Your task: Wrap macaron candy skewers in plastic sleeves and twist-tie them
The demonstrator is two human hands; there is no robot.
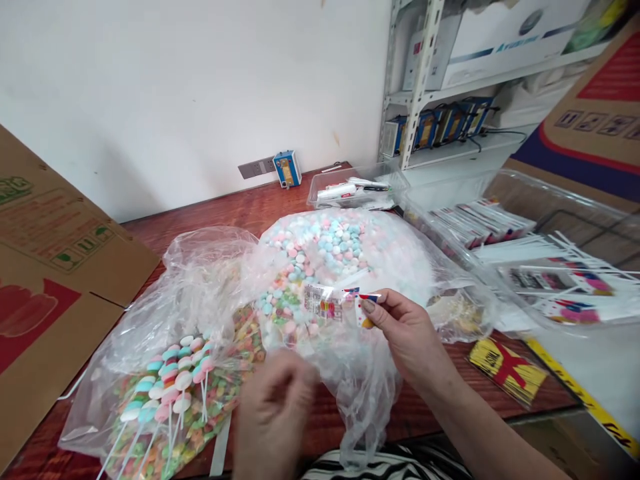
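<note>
My right hand (407, 333) pinches a small clear printed packet (327, 303) by one end, with red, blue and yellow on the part under the thumb. My left hand (280, 407) is smeared by motion in front of me, below the packet; its fingers look curled, but I cannot make out whether they hold anything. Behind the packet lies a big clear plastic bag (420, 267) full of pastel pink, blue and white candies. On the left, candy lollipops (173, 380) on white sticks rest on a bag of coloured ring candies (200, 427).
Cardboard boxes stand at the left (65, 267) and right. A clear tray (540, 317) holds packets and white sticks; a smaller bin (320, 200) holds markers. A yellow-and-red pack of twist ties (507, 373) lies near the table's right edge. Metal shelving (417, 87) rises behind.
</note>
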